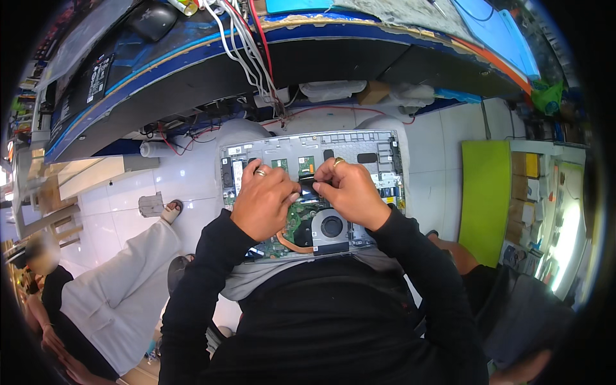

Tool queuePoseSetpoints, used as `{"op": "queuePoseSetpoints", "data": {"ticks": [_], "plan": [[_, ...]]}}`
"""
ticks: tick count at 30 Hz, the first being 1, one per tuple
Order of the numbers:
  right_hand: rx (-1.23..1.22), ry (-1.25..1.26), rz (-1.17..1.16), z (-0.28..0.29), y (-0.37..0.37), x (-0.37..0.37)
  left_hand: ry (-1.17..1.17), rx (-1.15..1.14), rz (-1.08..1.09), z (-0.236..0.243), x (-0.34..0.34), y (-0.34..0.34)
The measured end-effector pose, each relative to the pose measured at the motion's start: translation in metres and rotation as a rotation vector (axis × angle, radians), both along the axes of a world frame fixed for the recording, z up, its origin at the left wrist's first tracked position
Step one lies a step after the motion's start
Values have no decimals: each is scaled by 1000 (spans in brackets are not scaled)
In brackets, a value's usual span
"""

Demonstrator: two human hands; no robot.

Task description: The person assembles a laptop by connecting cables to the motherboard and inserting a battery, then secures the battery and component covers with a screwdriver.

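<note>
An opened laptop chassis [375, 147] rests on my lap, with a green circuit board [292, 221], a copper heat pipe [289, 244] and a black fan [332, 226] showing. My left hand [263, 199] is over its left-middle part, fingers bent, with the thumb near a black flat cable or connector [307, 181] at the centre; whether it grips anything is hidden. My right hand [346, 189] pinches at that same dark piece with thumb and index finger, just above the fan.
A cluttered workbench [385, 51] spans the top, carrying a black mouse [151, 19] and hanging cables [256, 70]. A person [51, 289] sits at my left, another [526, 308] at my right. A green panel [481, 192] stands beside shelving.
</note>
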State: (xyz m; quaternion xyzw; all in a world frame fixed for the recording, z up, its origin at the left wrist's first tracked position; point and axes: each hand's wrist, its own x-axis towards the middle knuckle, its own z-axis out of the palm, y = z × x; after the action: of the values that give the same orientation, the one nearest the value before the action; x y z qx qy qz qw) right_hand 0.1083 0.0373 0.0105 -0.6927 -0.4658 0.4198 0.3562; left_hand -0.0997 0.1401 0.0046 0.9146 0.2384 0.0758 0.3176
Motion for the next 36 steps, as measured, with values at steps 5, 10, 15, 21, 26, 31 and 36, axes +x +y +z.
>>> {"op": "queuePoseSetpoints", "data": {"ticks": [5, 10, 15, 21, 26, 31, 36], "plan": [[-26, 66, 11, 1, 1, 1, -54, -58, 91, 2, 7, -4], [23, 2, 51, 10, -1, 4, -11, -127, 158, 0, 13, -7], [367, -566, 249, 3, -18, 10, -33, -182, 170, -3, 10, -6], [500, -814, 383, 0, -24, 1, -37, -138, 158, -3, 11, -6], [524, -821, 387, -1, -22, 1, -40, -130, 161, -5, 10, -6], [516, -836, 396, -4, -24, 0, -46, -133, 164, -5, 11, -7], [547, -820, 370, -7, -24, 1, -49, -129, 166, -7, 11, -7]]}}
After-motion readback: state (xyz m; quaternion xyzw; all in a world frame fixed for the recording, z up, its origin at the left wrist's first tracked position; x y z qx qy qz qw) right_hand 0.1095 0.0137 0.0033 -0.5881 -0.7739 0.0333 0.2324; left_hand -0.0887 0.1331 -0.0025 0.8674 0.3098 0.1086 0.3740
